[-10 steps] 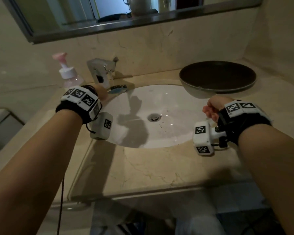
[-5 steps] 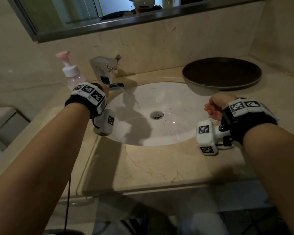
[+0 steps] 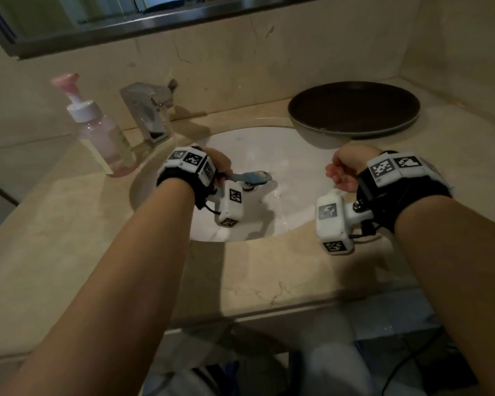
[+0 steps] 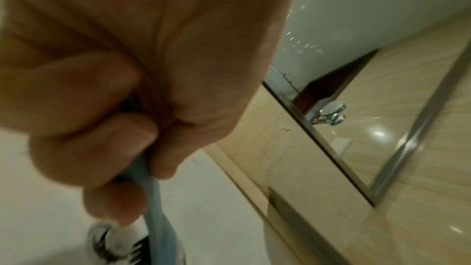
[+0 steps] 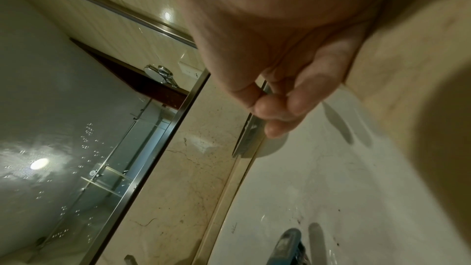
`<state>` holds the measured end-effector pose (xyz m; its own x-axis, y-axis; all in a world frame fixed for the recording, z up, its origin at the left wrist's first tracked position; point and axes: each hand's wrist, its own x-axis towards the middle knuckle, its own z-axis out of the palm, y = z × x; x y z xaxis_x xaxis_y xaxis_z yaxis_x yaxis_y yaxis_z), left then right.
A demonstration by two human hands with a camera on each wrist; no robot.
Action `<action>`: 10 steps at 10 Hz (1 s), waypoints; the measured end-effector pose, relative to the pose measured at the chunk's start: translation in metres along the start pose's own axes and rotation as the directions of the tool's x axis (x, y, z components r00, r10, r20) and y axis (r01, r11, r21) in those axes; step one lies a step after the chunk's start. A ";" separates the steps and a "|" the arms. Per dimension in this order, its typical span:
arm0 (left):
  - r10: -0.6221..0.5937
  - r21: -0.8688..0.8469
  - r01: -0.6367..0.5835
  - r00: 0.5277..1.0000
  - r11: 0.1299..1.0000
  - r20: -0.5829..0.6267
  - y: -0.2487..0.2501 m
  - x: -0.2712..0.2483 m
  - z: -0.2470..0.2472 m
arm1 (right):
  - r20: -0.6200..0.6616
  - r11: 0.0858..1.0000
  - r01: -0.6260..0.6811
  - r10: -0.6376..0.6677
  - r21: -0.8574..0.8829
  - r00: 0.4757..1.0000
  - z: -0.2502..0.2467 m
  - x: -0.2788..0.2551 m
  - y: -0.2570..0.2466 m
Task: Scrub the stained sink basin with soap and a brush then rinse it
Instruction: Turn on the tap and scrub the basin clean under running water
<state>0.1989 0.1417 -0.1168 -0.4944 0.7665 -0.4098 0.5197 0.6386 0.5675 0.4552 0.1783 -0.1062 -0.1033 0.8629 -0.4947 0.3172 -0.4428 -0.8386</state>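
A: Where is the brush [image 3: 250, 178]?

B: In the left hand [image 3: 219, 164]. The fingers [image 4: 97, 140] are curled tight round its blue handle, and the bristled head is down in the basin [image 3: 292, 164], right over the drain [image 4: 102, 237].

A: Is it touching the basin?

B: The bristles look to be at the drain, but I cannot tell whether they press on it; the wrist view is blurred there.

A: And the right hand [image 3: 347, 168]?

B: It hangs over the basin's right edge, holding nothing. The fingers [image 5: 282, 106] are loosely curled, palm turned inward.

A: Any stains?

B: Yes, dark specks lie on the white surface near the drain, seen best in the right wrist view.

A: The soap?

B: 1 pink pump bottle [image 3: 97, 132] stands upright on the bench [image 3: 269, 270], left of the tap [image 3: 149, 110] and well apart from both hands.

A: Anything else on the bench?

B: 1 dark round tray [image 3: 355, 107] at the back right, just beside the basin's rim. A mirror [image 3: 126, 12] runs above the wall.
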 end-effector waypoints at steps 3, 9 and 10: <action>-0.001 0.179 -0.028 0.987 0.983 0.163 0.003 0.035 0.063 | 0.044 1.000 -0.022 0.022 -0.014 0.999 -0.002 -0.004 -0.003; 0.118 0.278 -0.163 0.978 0.947 0.171 0.027 0.023 0.076 | 0.059 0.999 -0.033 0.033 -0.001 0.998 0.000 -0.004 -0.003; 0.150 0.653 -0.143 0.988 0.743 0.046 0.011 0.021 0.071 | 0.090 0.999 -0.038 0.038 0.008 0.995 0.000 -0.003 -0.002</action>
<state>0.2441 0.1699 -0.1700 -0.3785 0.8559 -0.3524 0.9124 0.4091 0.0139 0.4549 0.1769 -0.1029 -0.1760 0.8202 -0.5444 0.3130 -0.4777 -0.8209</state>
